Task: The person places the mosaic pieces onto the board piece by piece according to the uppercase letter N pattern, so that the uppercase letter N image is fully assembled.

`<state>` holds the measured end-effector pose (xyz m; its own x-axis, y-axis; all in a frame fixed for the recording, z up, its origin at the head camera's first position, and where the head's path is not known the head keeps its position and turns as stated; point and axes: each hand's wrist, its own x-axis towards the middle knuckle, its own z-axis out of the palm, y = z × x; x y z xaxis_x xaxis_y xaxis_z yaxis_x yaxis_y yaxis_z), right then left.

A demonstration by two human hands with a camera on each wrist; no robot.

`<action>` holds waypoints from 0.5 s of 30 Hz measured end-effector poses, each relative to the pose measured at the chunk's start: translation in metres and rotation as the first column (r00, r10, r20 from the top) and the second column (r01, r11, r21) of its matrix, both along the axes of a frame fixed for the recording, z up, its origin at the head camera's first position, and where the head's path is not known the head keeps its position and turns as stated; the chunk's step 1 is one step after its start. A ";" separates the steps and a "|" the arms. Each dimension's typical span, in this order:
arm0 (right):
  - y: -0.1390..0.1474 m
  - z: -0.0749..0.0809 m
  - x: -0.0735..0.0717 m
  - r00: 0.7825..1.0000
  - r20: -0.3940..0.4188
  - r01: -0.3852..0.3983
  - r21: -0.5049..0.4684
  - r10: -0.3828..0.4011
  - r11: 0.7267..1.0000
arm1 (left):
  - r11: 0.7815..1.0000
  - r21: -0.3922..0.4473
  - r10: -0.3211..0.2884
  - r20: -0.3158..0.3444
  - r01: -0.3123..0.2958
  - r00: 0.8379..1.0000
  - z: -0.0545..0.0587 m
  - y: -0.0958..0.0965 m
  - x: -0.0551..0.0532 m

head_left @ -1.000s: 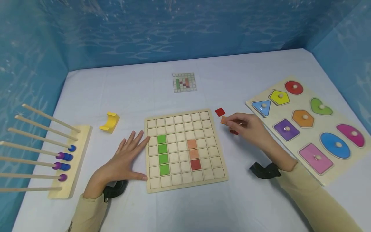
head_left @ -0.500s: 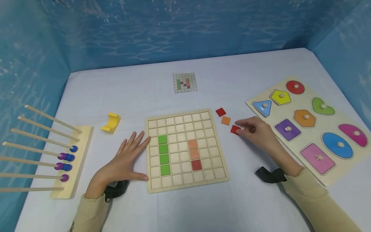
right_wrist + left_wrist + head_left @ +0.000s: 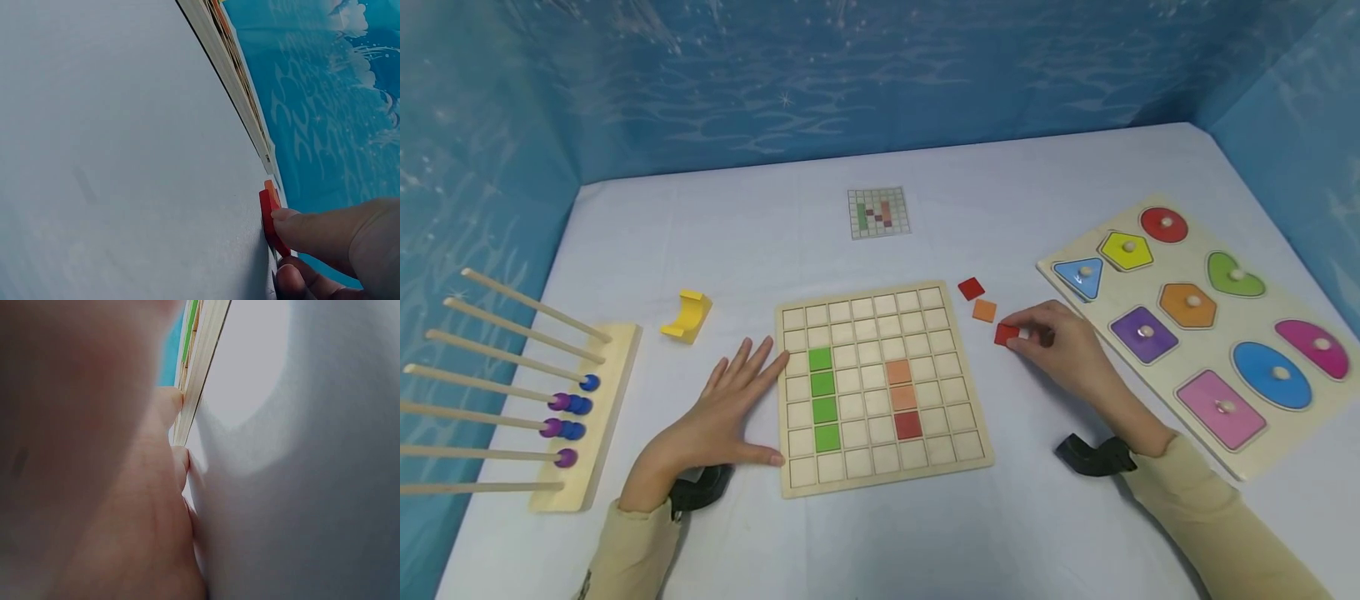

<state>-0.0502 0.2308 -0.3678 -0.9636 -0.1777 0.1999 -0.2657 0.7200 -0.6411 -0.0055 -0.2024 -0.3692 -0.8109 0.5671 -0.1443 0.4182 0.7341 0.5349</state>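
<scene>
My right hand (image 3: 1060, 346) pinches a red square tile (image 3: 1006, 334) between thumb and fingers, to the right of the wooden grid board (image 3: 887, 471). In the right wrist view the red tile (image 3: 272, 222) looks slightly tilted under the thumb. Just beyond it lie an orange tile (image 3: 984, 311) and another red tile (image 3: 972, 288). Spread fingers and thumb of my left hand (image 3: 722, 417) rest along the board's left edge. On the board stand a column of green tiles (image 3: 823, 384), plus two orange tiles (image 3: 901, 397) above one red tile (image 3: 908, 426).
Behind the board lies a small pattern card (image 3: 878, 213). A knobbed shape puzzle (image 3: 1150, 287) lies at the right, close to the right forearm. Far left stands a peg rack (image 3: 606, 400) with purple and blue beads. A yellow curved block (image 3: 688, 317) sits nearer the left hand.
My right hand has let go of the orange tile, which lies on the table, and shifted right to pinch the nearest red tile. The left hand stays put.
</scene>
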 end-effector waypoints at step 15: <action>-0.004 0.003 0.001 1.000 0.003 -0.011 -0.012 0.011 1.000 | 1.000 -0.008 -0.001 0.012 0.001 1.000 0.001 0.000 0.000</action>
